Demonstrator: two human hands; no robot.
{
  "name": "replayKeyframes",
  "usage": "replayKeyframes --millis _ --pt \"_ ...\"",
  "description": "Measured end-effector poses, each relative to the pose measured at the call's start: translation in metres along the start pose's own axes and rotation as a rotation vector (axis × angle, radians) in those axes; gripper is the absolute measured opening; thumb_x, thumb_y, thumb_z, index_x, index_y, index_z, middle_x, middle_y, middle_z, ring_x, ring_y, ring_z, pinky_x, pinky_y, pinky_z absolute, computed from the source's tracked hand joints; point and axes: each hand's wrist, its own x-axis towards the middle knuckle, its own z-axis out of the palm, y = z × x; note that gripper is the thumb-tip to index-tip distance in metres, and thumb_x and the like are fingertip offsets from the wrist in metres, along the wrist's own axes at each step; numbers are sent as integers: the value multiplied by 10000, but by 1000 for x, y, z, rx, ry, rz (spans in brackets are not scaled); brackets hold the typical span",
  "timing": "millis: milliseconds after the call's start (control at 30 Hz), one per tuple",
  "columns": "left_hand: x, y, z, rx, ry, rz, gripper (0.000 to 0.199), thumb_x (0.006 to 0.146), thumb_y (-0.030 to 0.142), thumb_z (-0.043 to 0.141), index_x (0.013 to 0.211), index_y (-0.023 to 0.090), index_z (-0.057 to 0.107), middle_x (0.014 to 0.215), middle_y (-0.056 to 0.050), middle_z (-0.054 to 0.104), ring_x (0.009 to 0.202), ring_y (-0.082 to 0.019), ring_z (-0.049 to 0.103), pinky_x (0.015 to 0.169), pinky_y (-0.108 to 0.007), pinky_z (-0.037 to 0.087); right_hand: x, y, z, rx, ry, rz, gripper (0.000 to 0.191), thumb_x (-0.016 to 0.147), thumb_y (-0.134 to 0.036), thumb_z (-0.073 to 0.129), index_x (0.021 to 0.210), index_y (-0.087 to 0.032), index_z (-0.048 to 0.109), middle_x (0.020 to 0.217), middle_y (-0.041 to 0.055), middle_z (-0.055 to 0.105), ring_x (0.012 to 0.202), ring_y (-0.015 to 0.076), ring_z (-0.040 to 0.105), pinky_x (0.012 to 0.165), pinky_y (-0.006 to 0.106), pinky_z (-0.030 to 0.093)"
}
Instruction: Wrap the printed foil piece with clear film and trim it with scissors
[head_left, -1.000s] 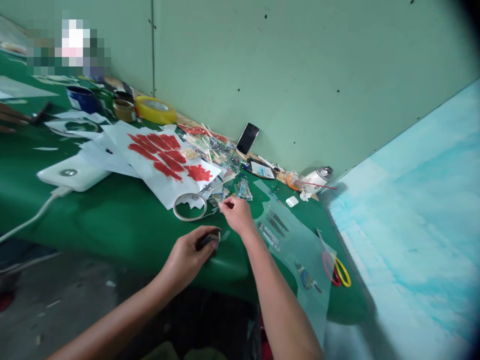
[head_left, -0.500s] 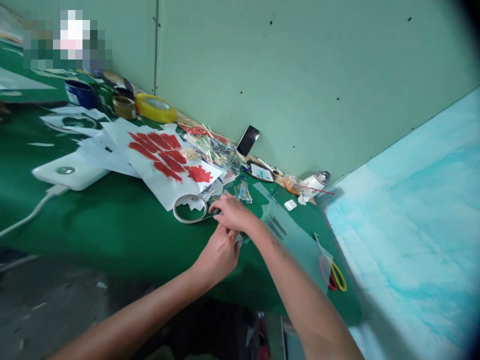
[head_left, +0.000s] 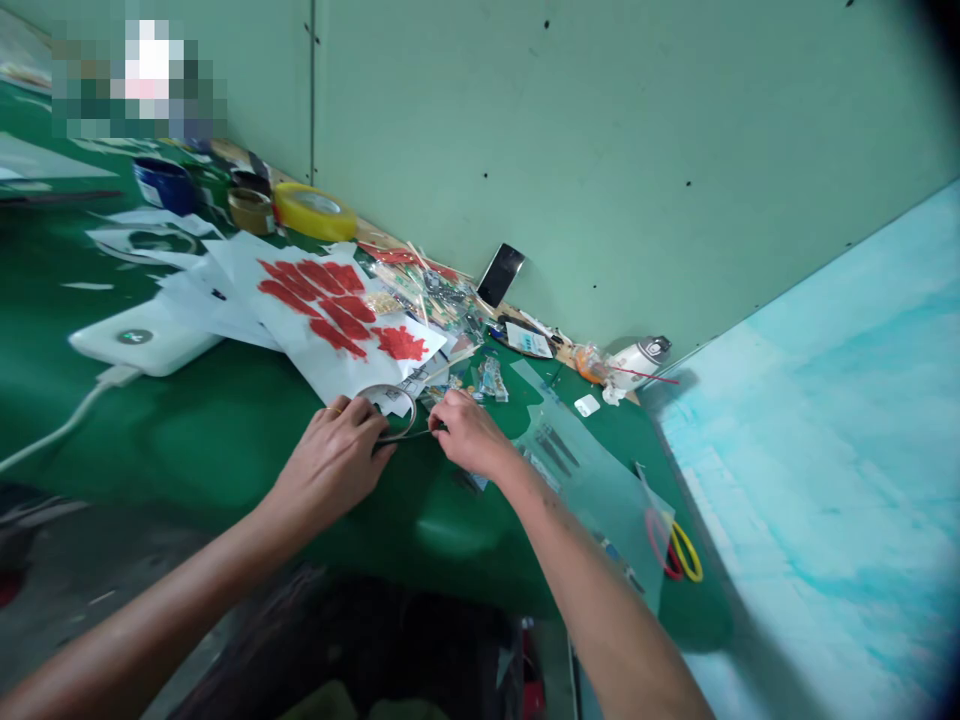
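My left hand (head_left: 335, 455) has its fingers closed on the near left edge of a thin tape roll (head_left: 412, 412), which stands out as a pale ring on the green table (head_left: 247, 450). A short strip runs from the roll to my right hand (head_left: 463, 432), whose thumb and forefinger pinch its end. Just beyond the roll lies white paper painted with red strokes (head_left: 337, 305). Small clear packets (head_left: 491, 380) lie past my right hand. To the right, a translucent sheet (head_left: 592, 480) carries dark narrow pieces.
A white power bank (head_left: 142, 340) with a cable lies left. Paint jars (head_left: 163, 187) and yellow tape (head_left: 315, 212) are at the back left. A phone (head_left: 501, 276) leans on the wall. Scissors (head_left: 684, 552) lie right, with a white bottle (head_left: 639, 362) behind.
My left hand has moved left, away from my right hand, and taken hold of the tape roll. My right hand remains near the roll, its fingers now pinching the strip.
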Motion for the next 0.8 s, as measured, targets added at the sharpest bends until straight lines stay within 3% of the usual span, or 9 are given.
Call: replayKeyframes --millis 167,400,567,800 --pt "1 7 -1 51 4 59 142 900 193 557 781 172 633 837 -100 656 866 -295 600 741 -408 440 -22 -11 -3 15 186 -33 121 859 -70 567 868 -174 628 989 93 574 1018 243 511 952 385 449" --pt "-14 25 2 -88 236 91 134 924 185 521 813 184 597 743 -51 685 760 -238 646 716 -367 457 -52 -28 -3 74 443 42 131 901 -69 511 904 -193 553 990 92 646 972 249 538 887 416 469" --pt "-22 47 5 -236 337 109 121 930 171 513 818 184 558 766 -48 691 701 -197 669 694 -318 495 -76 -39 -12 141 532 75 133 944 -92 461 945 -199 540 949 93 650 919 235 552 842 393 476" --pt "-22 67 2 -404 141 21 113 859 136 485 787 220 464 662 14 576 537 -147 585 527 -246 428 -102 -39 -31 312 409 279 105 887 -119 518 884 -218 553 867 56 640 850 210 589 806 351 475"
